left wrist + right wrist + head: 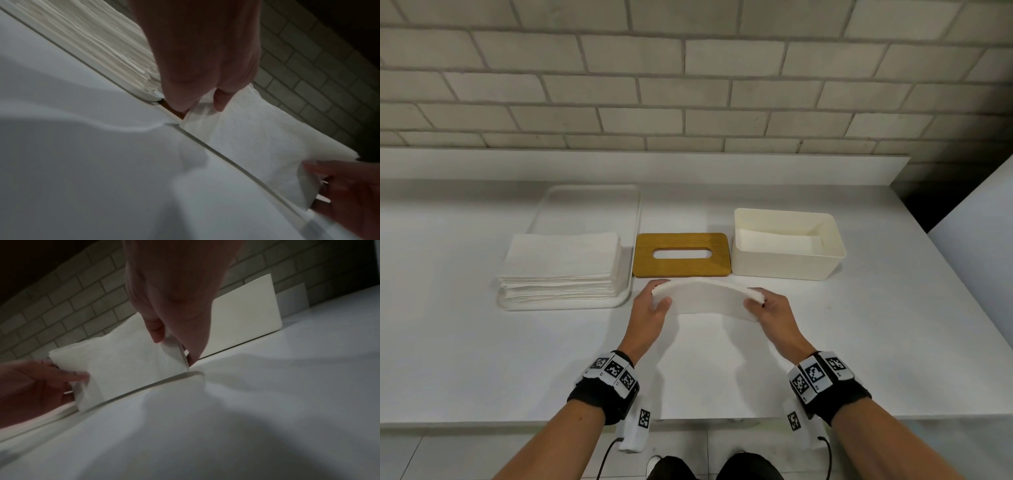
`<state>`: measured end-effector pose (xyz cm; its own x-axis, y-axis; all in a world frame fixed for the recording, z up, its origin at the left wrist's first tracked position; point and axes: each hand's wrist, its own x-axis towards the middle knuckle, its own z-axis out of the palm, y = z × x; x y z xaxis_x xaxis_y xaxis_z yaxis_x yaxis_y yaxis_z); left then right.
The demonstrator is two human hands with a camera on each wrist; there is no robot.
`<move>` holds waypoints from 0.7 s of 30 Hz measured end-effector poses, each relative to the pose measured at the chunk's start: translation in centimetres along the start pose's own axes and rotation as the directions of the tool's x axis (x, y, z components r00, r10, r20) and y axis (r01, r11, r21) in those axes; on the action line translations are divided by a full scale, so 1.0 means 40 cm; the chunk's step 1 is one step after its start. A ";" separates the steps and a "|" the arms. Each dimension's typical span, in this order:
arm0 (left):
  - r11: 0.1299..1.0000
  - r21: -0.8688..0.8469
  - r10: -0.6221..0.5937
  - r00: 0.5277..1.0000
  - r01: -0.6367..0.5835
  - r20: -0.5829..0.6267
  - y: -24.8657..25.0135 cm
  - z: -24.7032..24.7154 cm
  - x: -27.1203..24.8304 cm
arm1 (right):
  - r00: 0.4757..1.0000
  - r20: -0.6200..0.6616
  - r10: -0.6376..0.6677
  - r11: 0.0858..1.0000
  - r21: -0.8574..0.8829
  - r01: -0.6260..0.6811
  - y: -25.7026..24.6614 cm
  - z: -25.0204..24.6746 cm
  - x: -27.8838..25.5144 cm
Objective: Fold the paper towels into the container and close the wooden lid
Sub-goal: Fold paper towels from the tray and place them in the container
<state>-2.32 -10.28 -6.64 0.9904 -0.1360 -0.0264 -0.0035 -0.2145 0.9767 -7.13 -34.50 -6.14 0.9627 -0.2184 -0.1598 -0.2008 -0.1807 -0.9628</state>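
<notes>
Folded towel [709, 301] held just in front of the lid [682, 254], bowed upward; soft, light, limp. Left hand [650, 308] and right hand [770, 308] each pinch one short end. I judge end grips best. Container [787, 260] sits right of lid; stack [561, 267] left.
</notes>
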 end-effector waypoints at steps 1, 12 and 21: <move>1.000 0.011 -0.005 1.000 0.005 -0.004 0.004 0.003 -0.001 | 1.000 -0.003 -0.003 1.000 -0.012 0.003 -0.001 -0.001 0.001; 0.997 0.077 0.000 0.997 0.006 -0.072 0.222 0.118 0.129 | 0.985 -0.094 -0.142 0.987 -0.085 0.134 -0.150 -0.157 0.061; 0.944 0.315 -0.096 0.995 0.095 -0.012 0.366 0.381 0.355 | 0.950 -0.311 -0.027 0.914 -0.393 -0.103 -0.206 -0.366 0.271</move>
<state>9.60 -30.10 4.03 0.9877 -0.1031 -0.1178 0.0475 -0.5197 0.8530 2.30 -49.44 3.27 0.8635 -0.5011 -0.0580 -0.3535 -0.5192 -0.7781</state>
